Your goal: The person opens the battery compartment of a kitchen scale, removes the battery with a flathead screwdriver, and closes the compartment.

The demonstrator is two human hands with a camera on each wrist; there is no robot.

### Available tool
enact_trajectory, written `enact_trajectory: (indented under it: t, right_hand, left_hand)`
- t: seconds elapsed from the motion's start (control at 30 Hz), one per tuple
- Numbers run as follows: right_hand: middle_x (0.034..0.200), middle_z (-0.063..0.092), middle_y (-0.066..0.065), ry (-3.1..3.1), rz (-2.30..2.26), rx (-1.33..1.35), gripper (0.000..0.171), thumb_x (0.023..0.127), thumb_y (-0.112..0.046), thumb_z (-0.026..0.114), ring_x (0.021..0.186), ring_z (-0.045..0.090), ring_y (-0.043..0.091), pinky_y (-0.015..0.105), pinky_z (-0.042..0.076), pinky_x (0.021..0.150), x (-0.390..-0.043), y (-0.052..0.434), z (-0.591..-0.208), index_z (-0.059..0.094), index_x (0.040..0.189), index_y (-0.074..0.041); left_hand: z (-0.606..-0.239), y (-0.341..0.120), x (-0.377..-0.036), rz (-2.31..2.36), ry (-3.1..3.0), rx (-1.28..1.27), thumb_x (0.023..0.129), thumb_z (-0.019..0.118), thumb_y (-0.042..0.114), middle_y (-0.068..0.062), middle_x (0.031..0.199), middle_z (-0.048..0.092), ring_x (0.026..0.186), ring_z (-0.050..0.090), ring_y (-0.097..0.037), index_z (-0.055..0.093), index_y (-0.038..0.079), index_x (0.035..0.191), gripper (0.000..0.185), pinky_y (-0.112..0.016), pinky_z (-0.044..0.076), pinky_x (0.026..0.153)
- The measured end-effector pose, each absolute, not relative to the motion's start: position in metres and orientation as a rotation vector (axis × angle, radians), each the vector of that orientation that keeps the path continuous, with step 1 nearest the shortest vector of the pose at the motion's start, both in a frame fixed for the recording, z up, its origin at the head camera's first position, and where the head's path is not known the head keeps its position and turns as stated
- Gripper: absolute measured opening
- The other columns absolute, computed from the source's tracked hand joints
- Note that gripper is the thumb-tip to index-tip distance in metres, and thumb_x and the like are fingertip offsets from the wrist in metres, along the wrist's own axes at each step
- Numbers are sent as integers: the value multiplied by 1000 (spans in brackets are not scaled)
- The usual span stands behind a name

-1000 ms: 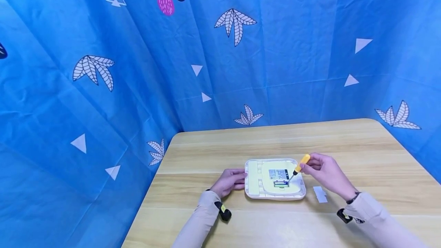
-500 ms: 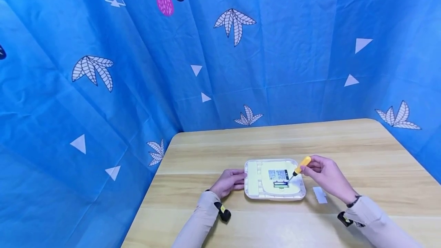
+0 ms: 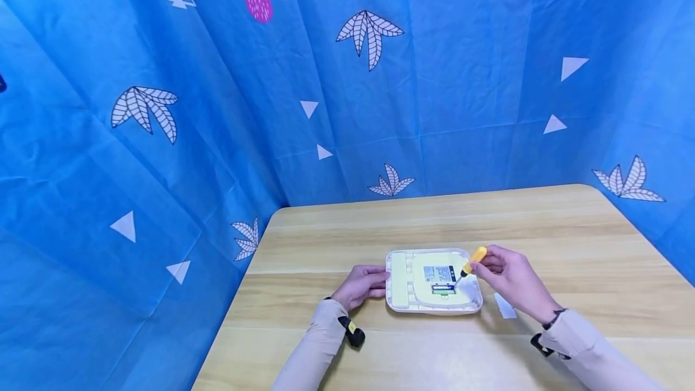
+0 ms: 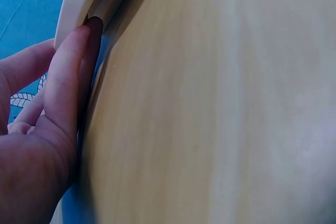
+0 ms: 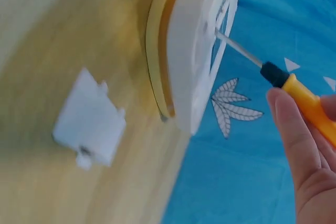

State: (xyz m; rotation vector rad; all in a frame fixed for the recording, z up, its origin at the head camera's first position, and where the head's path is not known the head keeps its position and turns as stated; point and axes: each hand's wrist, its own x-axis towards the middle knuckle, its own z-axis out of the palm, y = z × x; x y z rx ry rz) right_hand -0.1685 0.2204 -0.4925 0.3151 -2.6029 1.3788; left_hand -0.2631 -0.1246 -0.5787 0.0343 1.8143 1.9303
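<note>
Head view: a white square device (image 3: 433, 282) lies flat, underside up, near the front edge of the wooden table (image 3: 434, 216), roughly midway between the left and right edges. The right hand (image 3: 510, 279) pinches a yellow-handled screwdriver (image 3: 470, 265) in curled fingers; the tool's long axis slopes down and to the person's left, its tip at the small open recess (image 3: 443, 288) in the middle of the device. The recess thus lies left of and below the right hand, which is the nearer hand to it. The left hand (image 3: 362, 287) rests against the device's left edge; its fingers look loosely extended and grip nothing. A small white cover (image 3: 505, 306) lies on the table just right of the device, apart from it and close under the right wrist. Left wrist view: straight fingers (image 4: 65, 85) press flat on the device's rim (image 4: 79, 3) where it meets the table, a contact the head view leaves uncertain; the recess and tool are out of sight here. Right wrist view: the metal shaft (image 5: 239, 48) enters an opening in the device, and the fingers (image 5: 296, 129) wrap the yellow handle. The cover (image 5: 89, 119) shows side tabs and a small peg, detail the head view cannot resolve. Whether the tip is seated on anything cannot be told.
</note>
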Motion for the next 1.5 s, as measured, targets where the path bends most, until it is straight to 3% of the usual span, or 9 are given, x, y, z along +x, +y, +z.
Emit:
enact_trajectory:
  t: [0.23,0.4,0.53,0.83,1.13,1.5]
  right_hand:
    - [102,76,29,-2392,1820,180,35,100,-13,68,83,80,19,34,67,77,-173,233,-512,60,120,14]
    - [100,80,16,-2252,2078,73,45,101,-16,68,86,80,22,36,66,81,-173,239,-525,54,127,18]
    - [97,82,6,-2109,2286,-19,52,100,-14,69,87,80,19,30,65,83,-171,244,-532,47,132,19]
    - [99,81,7,-1876,2538,-32,25,101,-8,66,93,79,16,27,64,89,-171,250,-542,59,120,6]
    - [97,81,9,-1956,2471,-41,36,99,-10,70,91,80,18,28,65,87,-170,251,-536,56,124,11]
    - [97,81,8,-1979,2434,-46,33,98,-11,70,90,80,17,29,65,87,-166,251,-531,59,123,8]
  left_hand:
    - [-579,-125,-263,1917,1843,41,97,70,8,-17,109,78,90,78,-18,61,-11,133,41,-26,67,81]
    - [-578,-127,-263,1918,1851,42,97,70,7,-17,109,78,89,78,-18,62,-11,131,39,-26,68,81]
    - [-578,-126,-264,1914,1843,40,97,70,8,-17,110,78,90,78,-19,62,-11,131,39,-27,68,82]
    - [-577,-126,-264,1908,1837,18,97,70,7,-18,112,77,92,78,-21,61,-11,132,41,-28,67,83]
    - [-575,-126,-265,1903,1838,13,97,70,7,-22,116,76,92,79,-22,60,-12,133,42,-28,68,83]
    - [-574,-126,-264,1896,1833,3,97,71,8,-21,116,76,93,79,-23,59,-11,135,44,-28,67,83]
